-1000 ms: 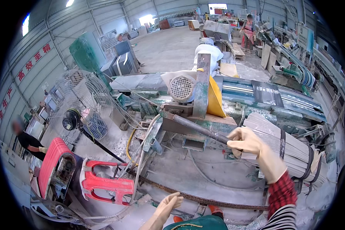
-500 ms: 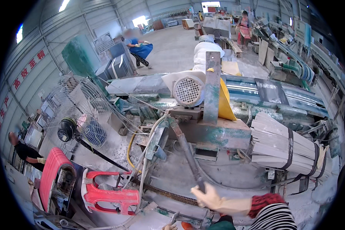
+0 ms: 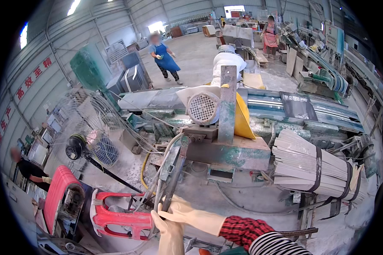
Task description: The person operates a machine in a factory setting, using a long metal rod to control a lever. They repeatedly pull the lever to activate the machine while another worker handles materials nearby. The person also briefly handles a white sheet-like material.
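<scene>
Both gloved hands meet at the lower end of a long metal lever (image 3: 173,175), right hand (image 3: 187,212) wrapped around it, left hand (image 3: 168,231) open just below, the lever's long axis running up and away toward the machine's motor (image 3: 203,108).

Hoses and cables (image 3: 157,170) are crowding the long metal lever (image 3: 174,174) on its left, and the motor housing block (image 3: 230,154) is blocking its right. Open dusty machine bed (image 3: 242,199) is lying free toward the strapped tile bundle (image 3: 310,168).

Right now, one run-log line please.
left gloved hand | on long dusty metal lever | right gloved hand | gripping same lever | red plastic stool beside
</scene>
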Tool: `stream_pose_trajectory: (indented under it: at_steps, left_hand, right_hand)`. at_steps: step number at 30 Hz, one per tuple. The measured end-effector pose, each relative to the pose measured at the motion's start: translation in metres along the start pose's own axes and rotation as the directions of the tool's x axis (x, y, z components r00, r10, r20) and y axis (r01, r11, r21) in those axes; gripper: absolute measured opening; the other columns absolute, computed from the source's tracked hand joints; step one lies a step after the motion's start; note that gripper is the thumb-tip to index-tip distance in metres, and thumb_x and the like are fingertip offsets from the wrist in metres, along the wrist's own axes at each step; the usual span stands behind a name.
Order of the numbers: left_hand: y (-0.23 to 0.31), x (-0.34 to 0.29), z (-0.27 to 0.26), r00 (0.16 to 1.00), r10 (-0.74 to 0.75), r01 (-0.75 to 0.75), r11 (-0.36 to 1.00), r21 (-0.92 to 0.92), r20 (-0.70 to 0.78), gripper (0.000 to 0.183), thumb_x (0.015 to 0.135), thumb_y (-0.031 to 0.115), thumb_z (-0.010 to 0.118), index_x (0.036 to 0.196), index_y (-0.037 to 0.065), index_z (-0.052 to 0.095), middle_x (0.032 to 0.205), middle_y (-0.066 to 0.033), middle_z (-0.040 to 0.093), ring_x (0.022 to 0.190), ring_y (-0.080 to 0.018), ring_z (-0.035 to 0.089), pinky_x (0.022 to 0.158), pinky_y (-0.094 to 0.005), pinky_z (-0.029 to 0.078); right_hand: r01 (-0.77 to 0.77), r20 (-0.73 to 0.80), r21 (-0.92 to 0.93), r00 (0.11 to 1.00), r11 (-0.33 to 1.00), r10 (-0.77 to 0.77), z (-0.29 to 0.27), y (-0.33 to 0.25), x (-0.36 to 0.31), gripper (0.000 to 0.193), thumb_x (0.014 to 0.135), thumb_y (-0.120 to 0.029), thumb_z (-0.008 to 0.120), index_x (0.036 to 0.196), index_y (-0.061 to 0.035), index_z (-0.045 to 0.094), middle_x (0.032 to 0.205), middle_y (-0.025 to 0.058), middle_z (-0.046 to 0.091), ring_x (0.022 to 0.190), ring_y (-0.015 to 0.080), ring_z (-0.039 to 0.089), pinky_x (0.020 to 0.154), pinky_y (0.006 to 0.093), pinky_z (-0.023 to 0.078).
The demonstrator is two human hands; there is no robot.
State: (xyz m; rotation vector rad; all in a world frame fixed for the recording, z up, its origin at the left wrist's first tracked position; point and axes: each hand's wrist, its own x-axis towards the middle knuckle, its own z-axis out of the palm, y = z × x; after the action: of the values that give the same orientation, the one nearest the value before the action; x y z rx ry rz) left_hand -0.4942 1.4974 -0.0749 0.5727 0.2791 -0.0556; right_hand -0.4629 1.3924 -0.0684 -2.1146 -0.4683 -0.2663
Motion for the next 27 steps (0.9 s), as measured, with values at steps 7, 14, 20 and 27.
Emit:
stream_pose_trajectory:
  at_steps: [7,14,20,27]
  left_hand:
    - [0.012,0.036,0.016,0.770,0.029,-0.303,0.896,-0.324,-0.637,0.034,0.102,0.027,0.048,0.094,0.002,0.070,0.084,-0.0067,0.074,0.076,-0.0216,0.072,0.071,-0.0352,0.064]
    - [0.008,0.062,0.027,0.857,0.060,-0.173,0.969,-0.177,-0.512,0.023,0.074,-0.002,0.066,0.095,0.006,0.065,0.078,0.0003,0.064,0.069,-0.0141,0.064,0.064,-0.0267,0.058]
    - [0.071,0.160,0.007,0.893,0.169,-0.216,0.974,-0.069,-0.418,0.041,0.074,0.001,0.065,0.115,0.007,0.065,0.074,0.0035,0.060,0.059,-0.0099,0.058,0.063,-0.0220,0.056]
    - [0.144,0.256,0.114,0.914,0.216,-0.138,0.962,0.237,-0.344,0.038,0.083,0.022,0.057,0.120,0.024,0.067,0.053,0.0123,0.041,0.044,-0.0053,0.039,0.045,-0.0221,0.035]
  right_hand:
    - [0.008,-0.460,-0.489,0.847,0.872,-0.266,-0.258,-0.013,-0.014,0.016,0.079,-0.016,0.066,0.091,-0.0072,0.061,0.085,0.0142,0.060,0.083,0.0350,0.058,0.073,0.0467,0.050]
    - [-0.297,-0.736,-0.386,0.670,0.874,-0.097,-0.311,0.106,-0.079,0.021,0.096,-0.008,0.057,0.109,0.0058,0.067,0.099,0.0198,0.071,0.092,0.0344,0.068,0.083,0.0392,0.052]
    - [-0.335,-0.746,-0.208,0.662,0.919,0.073,-0.303,0.108,-0.069,0.023,0.100,-0.007,0.054,0.112,0.0067,0.067,0.099,0.0187,0.073,0.093,0.0282,0.070,0.085,0.0358,0.053]
    - [-0.298,-0.767,-0.202,0.641,0.933,0.038,-0.304,0.105,-0.060,0.021,0.097,-0.006,0.056,0.106,0.0084,0.068,0.090,0.0207,0.072,0.081,0.0320,0.070,0.075,0.0368,0.053]
